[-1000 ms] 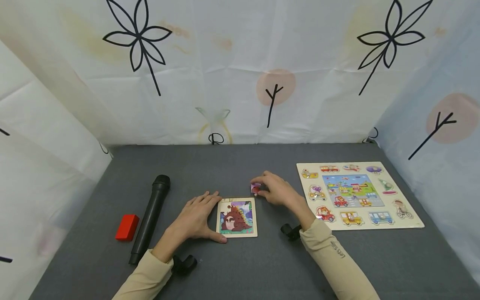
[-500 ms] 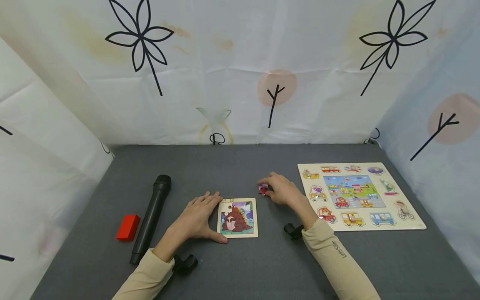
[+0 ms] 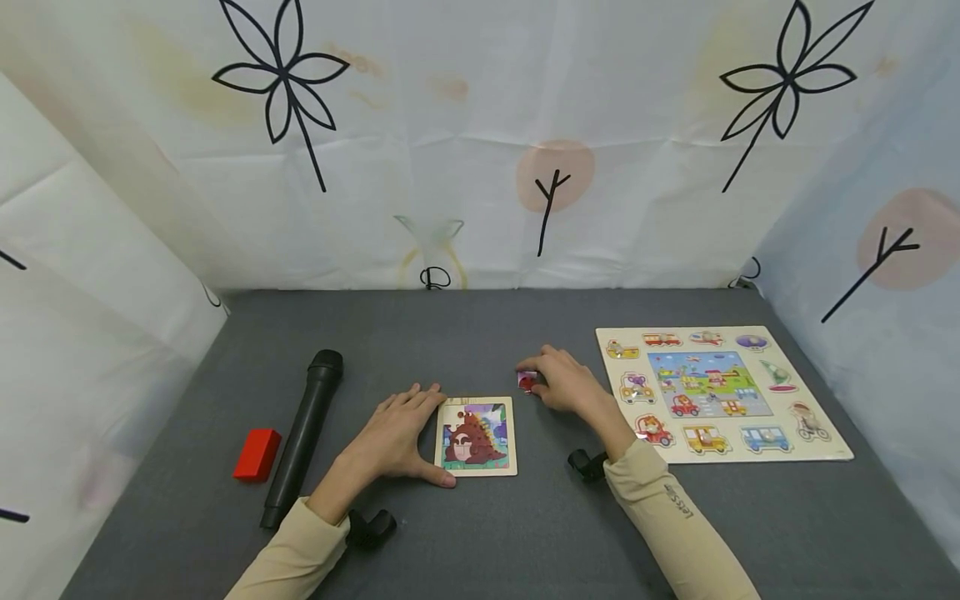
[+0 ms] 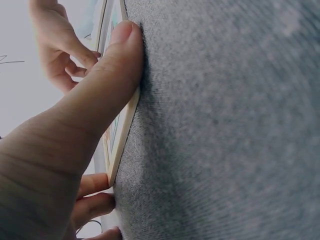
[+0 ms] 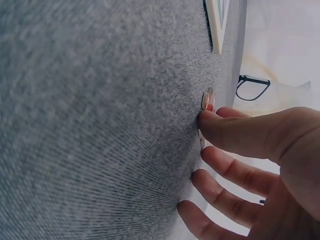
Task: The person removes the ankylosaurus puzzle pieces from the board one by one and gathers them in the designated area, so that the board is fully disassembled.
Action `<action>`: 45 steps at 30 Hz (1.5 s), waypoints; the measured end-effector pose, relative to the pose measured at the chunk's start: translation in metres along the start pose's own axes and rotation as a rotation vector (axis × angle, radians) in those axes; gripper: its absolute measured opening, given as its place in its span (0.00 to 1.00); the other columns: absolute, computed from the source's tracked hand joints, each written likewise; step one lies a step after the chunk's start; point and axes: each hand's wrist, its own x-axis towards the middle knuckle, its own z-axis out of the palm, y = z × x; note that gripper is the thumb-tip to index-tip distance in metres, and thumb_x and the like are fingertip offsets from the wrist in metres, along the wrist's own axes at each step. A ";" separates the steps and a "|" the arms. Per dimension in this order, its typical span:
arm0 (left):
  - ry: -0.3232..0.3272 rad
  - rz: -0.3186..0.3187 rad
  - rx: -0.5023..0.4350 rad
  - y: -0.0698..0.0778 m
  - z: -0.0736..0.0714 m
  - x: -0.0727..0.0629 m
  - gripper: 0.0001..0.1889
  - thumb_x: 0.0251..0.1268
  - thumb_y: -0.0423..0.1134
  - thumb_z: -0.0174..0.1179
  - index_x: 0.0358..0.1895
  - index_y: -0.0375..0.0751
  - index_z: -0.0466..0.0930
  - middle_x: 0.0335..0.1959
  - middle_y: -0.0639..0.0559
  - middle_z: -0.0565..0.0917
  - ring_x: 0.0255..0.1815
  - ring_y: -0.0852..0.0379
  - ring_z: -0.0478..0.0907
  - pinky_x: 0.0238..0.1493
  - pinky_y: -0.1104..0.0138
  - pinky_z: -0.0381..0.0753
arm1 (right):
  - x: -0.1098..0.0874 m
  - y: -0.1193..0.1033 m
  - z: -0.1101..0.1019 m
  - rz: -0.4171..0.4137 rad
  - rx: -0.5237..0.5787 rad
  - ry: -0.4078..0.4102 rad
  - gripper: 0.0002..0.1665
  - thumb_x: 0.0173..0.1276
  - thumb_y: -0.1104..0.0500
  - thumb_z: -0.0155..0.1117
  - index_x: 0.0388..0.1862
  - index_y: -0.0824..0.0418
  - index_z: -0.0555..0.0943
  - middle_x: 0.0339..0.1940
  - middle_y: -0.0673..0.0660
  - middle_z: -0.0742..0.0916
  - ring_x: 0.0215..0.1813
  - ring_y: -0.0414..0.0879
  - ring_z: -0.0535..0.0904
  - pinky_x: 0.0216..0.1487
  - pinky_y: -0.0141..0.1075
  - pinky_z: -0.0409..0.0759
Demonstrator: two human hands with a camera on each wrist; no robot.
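A small square jigsaw puzzle [image 3: 477, 436] in a pale wooden frame lies on the table, showing a brown spiky animal. Bare board shows at its upper left. My left hand [image 3: 396, 435] rests along its left side with fingers spread; its thumb [image 4: 122, 55] lies at the near edge and its fingertips touch the far left corner. Right of the frame, my right hand [image 3: 564, 382] pinches a purple and red puzzle piece [image 3: 527, 381] between thumb and index finger. In the right wrist view the puzzle piece [image 5: 207, 100] is at the cloth, partly hidden by the thumb.
A large wooden vehicle peg puzzle [image 3: 723, 437] lies to the right, close to my right forearm. At left are a black microphone [image 3: 303, 437] and a red block [image 3: 257, 455]. White printed curtains [image 3: 645, 208] bound the grey table [image 3: 465, 342] at back and sides.
My right hand has moved a little to the right with the puzzle piece, away from the frame, then stayed nearly still. My left hand has kept its place.
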 end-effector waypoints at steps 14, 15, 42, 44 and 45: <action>-0.009 -0.004 -0.003 0.001 -0.001 0.001 0.63 0.33 0.72 0.79 0.76 0.43 0.66 0.79 0.38 0.66 0.80 0.33 0.60 0.74 0.34 0.61 | -0.001 -0.014 -0.005 -0.120 0.048 0.021 0.23 0.70 0.58 0.70 0.64 0.57 0.83 0.50 0.62 0.82 0.40 0.47 0.74 0.36 0.39 0.70; -0.009 -0.003 -0.004 0.001 -0.001 0.001 0.63 0.33 0.72 0.79 0.76 0.43 0.66 0.79 0.38 0.66 0.80 0.33 0.60 0.74 0.34 0.61 | -0.001 -0.016 -0.005 -0.127 0.056 0.019 0.23 0.70 0.58 0.70 0.64 0.57 0.83 0.50 0.62 0.82 0.40 0.47 0.74 0.36 0.39 0.70; -0.013 0.007 -0.019 -0.001 -0.001 0.000 0.63 0.34 0.72 0.79 0.76 0.42 0.66 0.79 0.39 0.66 0.80 0.32 0.60 0.73 0.34 0.60 | 0.003 -0.067 0.019 -0.250 0.101 -0.108 0.23 0.69 0.57 0.71 0.62 0.55 0.84 0.44 0.59 0.80 0.34 0.44 0.69 0.36 0.34 0.68; -0.013 0.008 -0.019 -0.001 -0.001 0.000 0.63 0.34 0.73 0.78 0.76 0.42 0.66 0.79 0.38 0.65 0.80 0.32 0.60 0.73 0.33 0.60 | 0.003 -0.068 0.020 -0.252 0.101 -0.110 0.23 0.69 0.57 0.72 0.62 0.55 0.84 0.44 0.59 0.80 0.34 0.44 0.69 0.37 0.35 0.68; -0.012 0.008 -0.019 -0.001 -0.001 0.000 0.63 0.34 0.73 0.78 0.76 0.42 0.66 0.79 0.38 0.65 0.80 0.32 0.60 0.73 0.33 0.60 | 0.003 -0.068 0.020 -0.250 0.099 -0.110 0.22 0.69 0.57 0.72 0.62 0.55 0.84 0.44 0.59 0.80 0.34 0.44 0.69 0.37 0.35 0.68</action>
